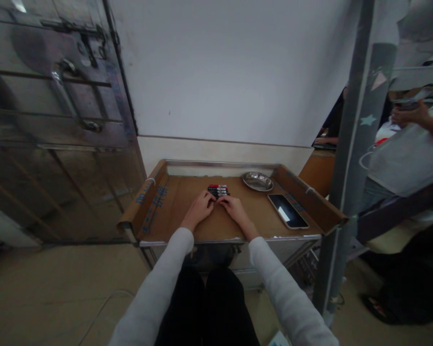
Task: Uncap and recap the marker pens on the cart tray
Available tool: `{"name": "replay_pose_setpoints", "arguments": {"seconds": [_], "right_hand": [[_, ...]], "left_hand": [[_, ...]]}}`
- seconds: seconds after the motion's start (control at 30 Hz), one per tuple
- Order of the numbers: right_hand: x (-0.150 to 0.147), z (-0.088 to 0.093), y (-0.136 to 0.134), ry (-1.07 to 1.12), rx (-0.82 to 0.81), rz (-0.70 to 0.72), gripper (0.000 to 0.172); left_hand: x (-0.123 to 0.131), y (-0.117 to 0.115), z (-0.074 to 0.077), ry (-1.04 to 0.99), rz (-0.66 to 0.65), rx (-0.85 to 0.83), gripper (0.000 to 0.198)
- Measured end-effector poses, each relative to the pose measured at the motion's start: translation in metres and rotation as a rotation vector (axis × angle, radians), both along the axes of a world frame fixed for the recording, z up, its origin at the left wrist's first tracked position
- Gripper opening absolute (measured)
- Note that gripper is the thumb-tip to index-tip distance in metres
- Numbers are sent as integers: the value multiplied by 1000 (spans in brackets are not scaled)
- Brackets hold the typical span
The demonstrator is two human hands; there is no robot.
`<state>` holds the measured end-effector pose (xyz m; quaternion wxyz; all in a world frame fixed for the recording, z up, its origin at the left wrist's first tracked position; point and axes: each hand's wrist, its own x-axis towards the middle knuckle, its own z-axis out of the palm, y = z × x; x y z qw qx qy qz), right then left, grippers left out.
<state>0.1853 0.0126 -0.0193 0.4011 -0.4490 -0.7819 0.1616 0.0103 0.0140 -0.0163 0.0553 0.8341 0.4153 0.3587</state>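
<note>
Several markers (217, 186) lie side by side in a row on the cardboard-lined tabletop (182, 192). A red one is farthest from me, and the others look mostly black with pale bands. My left hand (201, 207) is at the left end of the row, its fingers curled in against the nearest black marker. From the right, my right hand (234, 207) closes its fingertips on that marker's other end. My fingers partly cover this marker, and its exact outline is blurred.
A shallow metal bowl (258, 181) stands at the back right, with a phone (287, 211) lying in front of it. Folded cardboard (310, 199) forms raised sides. A grey post (359, 144) rises at the right; another person's hand (413, 114) is beyond it. A metal door (57, 168) is left.
</note>
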Motion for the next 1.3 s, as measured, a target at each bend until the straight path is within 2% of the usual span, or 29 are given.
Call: {"name": "replay_pose_setpoints", "arguments": {"seconds": [0.17, 0.33, 0.47, 0.57, 0.7, 0.8, 0.9, 1.03, 1.1, 1.3], "right_hand": [[4, -4, -5, -56, 77, -4, 15], [11, -11, -6, -131, 131, -252, 7], [12, -13, 3, -70, 94, -193, 7], [10, -11, 7, -34, 104, -160, 15], [11, -7, 2, -45, 110, -264, 20], [13, -5, -5, -158, 95, -481, 24], [14, -6, -8, -312, 50, -676, 27], [14, -10, -9, -407, 67, -734, 25], [13, -11, -9, -417, 80, -739, 23], [10, -5, -10, -438, 5, -742, 23]], "left_hand": [[-1, -1, 1, 101, 18, 23, 11], [1, 3, 1, 92, 72, 32, 8], [3, 8, 1, 61, 85, 41, 10], [4, 9, 1, 45, 79, 36, 11], [3, 7, 4, 52, 109, 42, 9], [3, 4, 7, 80, 231, 53, 11], [2, 0, 7, 91, 456, 28, 19], [-2, -3, 1, 31, 701, -44, 27], [-3, -3, -1, 55, 745, -59, 28], [-2, -3, 0, 149, 741, -56, 31]]}}
